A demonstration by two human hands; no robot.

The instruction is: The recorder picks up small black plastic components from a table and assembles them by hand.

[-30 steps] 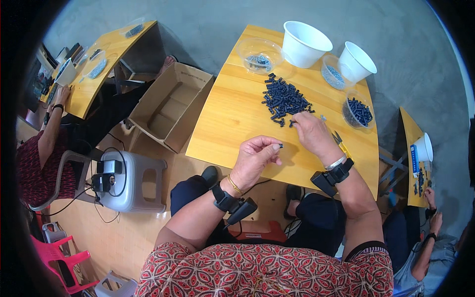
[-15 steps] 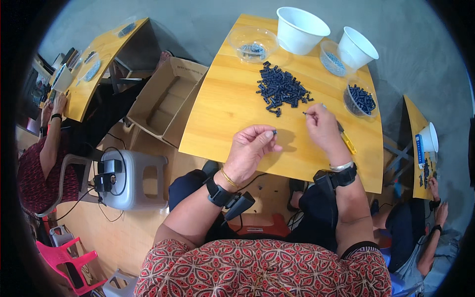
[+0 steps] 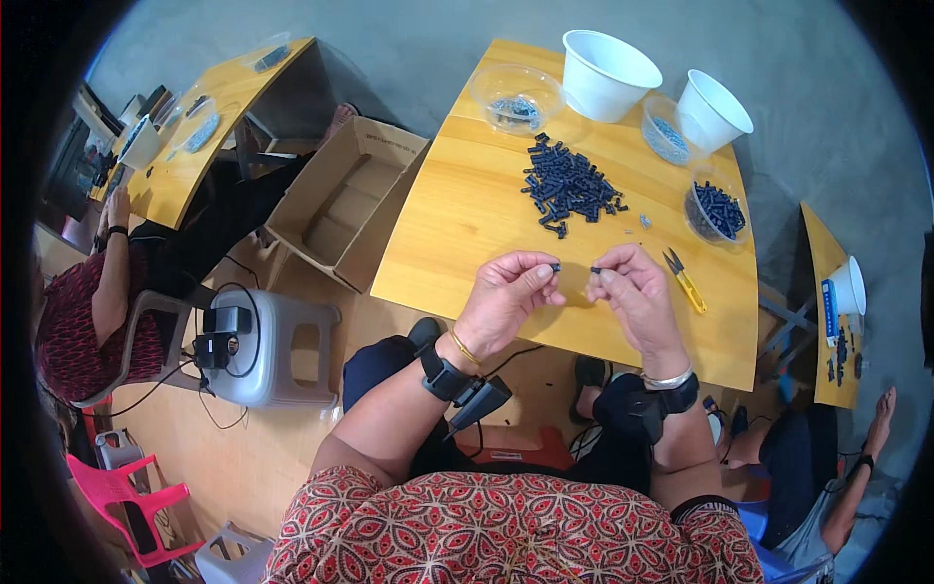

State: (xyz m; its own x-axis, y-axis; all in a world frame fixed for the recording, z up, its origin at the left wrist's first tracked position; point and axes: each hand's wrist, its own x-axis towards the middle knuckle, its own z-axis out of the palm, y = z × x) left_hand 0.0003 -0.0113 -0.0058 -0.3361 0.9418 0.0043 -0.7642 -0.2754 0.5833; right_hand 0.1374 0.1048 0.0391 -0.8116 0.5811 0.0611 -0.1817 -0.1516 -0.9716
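Note:
Above the near part of the yellow wooden table (image 3: pixel 438 253), my left hand (image 3: pixel 511 297) pinches a small dark plastic piece (image 3: pixel 556 267) between thumb and forefinger. My right hand (image 3: pixel 634 289) faces it a short gap away, fingertips closed on another small dark piece (image 3: pixel 595 270). The two pieces are apart, and both are mostly covered by fingers. Just beyond my hands lies a heap of short black plastic parts (image 3: pixel 574 185). A few tiny grey bits (image 3: pixel 644 222) sit to its right. Yellow-handled thread snips (image 3: pixel 689 282) rest beside my right hand.
Along the far side stand a clear bowl of small metal parts (image 3: pixel 516 102), two white tubs (image 3: pixel 608 78), another clear bowl (image 3: pixel 666 136) and a bowl of black parts (image 3: pixel 718 209). An open cardboard box (image 3: pixel 345 200) stands left of the table. Other people work at side tables.
My right hand has drawn back from beside the heap toward my left hand, uncovering the snips and grey bits. My left hand keeps its pinch. The whole view has shifted slightly.

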